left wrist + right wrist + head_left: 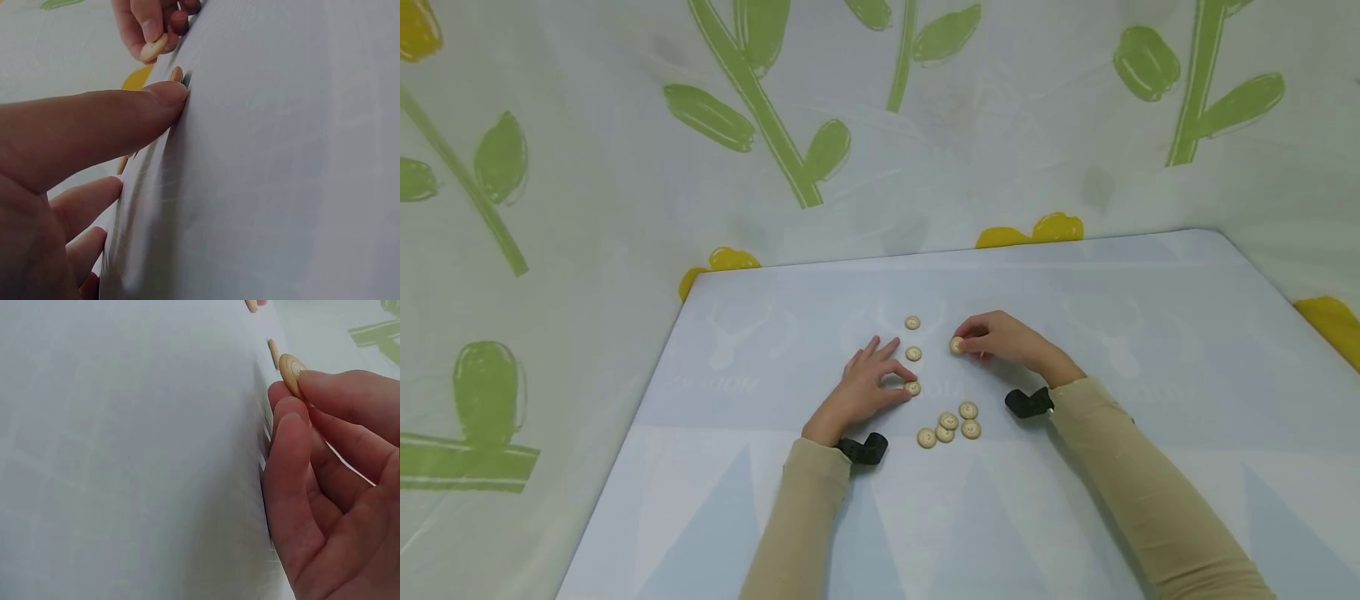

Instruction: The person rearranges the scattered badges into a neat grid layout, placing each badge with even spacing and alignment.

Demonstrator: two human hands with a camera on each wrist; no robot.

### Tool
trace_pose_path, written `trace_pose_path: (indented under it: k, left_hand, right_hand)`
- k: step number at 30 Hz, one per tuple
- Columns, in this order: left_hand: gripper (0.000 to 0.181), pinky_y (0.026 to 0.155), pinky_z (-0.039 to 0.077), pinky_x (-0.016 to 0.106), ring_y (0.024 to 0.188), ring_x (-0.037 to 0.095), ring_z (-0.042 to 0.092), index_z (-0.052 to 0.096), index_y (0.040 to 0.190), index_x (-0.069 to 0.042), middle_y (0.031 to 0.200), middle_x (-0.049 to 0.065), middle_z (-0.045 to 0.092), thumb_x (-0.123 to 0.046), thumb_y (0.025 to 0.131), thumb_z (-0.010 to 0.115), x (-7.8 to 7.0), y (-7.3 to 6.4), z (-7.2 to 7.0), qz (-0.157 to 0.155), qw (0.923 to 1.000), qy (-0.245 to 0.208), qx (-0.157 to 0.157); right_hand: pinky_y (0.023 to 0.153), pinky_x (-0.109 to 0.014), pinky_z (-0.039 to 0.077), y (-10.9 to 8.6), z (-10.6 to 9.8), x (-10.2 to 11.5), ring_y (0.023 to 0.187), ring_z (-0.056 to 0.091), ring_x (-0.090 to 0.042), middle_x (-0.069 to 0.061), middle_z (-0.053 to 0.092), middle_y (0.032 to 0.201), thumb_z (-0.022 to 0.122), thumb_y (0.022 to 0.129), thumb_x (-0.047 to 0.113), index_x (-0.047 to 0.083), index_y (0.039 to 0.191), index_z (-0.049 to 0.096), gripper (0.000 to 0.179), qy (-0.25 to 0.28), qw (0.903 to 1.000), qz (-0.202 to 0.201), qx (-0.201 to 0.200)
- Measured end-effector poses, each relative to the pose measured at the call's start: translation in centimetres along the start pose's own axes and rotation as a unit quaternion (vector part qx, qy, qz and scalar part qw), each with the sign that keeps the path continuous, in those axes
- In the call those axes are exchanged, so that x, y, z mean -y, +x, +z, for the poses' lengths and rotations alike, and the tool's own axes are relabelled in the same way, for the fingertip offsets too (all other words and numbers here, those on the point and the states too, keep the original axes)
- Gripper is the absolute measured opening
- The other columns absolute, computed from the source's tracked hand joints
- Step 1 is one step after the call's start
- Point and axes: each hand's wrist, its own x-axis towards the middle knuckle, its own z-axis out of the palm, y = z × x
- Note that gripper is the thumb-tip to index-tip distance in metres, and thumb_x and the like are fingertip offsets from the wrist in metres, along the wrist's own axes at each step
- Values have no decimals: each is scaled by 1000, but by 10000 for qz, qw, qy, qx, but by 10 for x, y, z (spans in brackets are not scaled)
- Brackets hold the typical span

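Discs (pixel 913 354) of pale tan, wood-like material, round, flat and button-like; I count nine. Small dark marks show on several faces; too small to read from where I stand. Rims look rounded.

Positions: two discs lie flat in a short column leading away from the person. A third, the near-end disc (pixel 914 388), continues that column at the left hand (pixel 867 385); left grip: thumb and forefinger bent into a ring, pinching it at the edge, other fingers spread. Right hand (pixel 1011 340): grip grasping a tilted disc (pixel 289 374) between thumb and fingers, thumb pad on its face, just right of the column. Remaining five form a loose cluster (pixel 949 421) nearer the person, one lying partly over its neighbour.

Surface: smooth, pale blue-grey tabletop (pixel 1262 350), faint antlered-head motifs toward the far side, light blue triangles toward the near side. Far right corner rounded.

Room: whitish sheet-like backdrop (pixel 610 183) behind and at both sides, slightly wrinkled, printed with thick green leafy stems (pixel 767 117) and yellow petal shapes (pixel 1030 233), some cut off by the tabletop edge.

Person: beige long sleeves (pixel 1150 492); small black wrist-worn device (pixel 865 450) at each cuff.
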Motion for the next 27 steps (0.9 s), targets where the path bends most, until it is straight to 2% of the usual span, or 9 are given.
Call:
trace_pose_path:
  k: [11,27]
  left_hand:
    - [12,105,1,46,135,22,2,64,91,-28,146,1,24,-31,79,65,0,0,0,-14,10000,-19,-24]
    - [13,104,1,47,135,23,3,65,91,-29,146,1,24,-33,79,65,2,2,2,-12,10000,21,-19]
  right_hand:
    - [66,-30,45,8,0,-2,75,52,-20,-5,58,82,63,83,31,12,101,64,26,-116,9998,96,-103]
    - [64,-29,44,27,-4,5,73,52,-20,-6,58,84,60,85,28,11,104,61,26,-488,9966,403,-535]
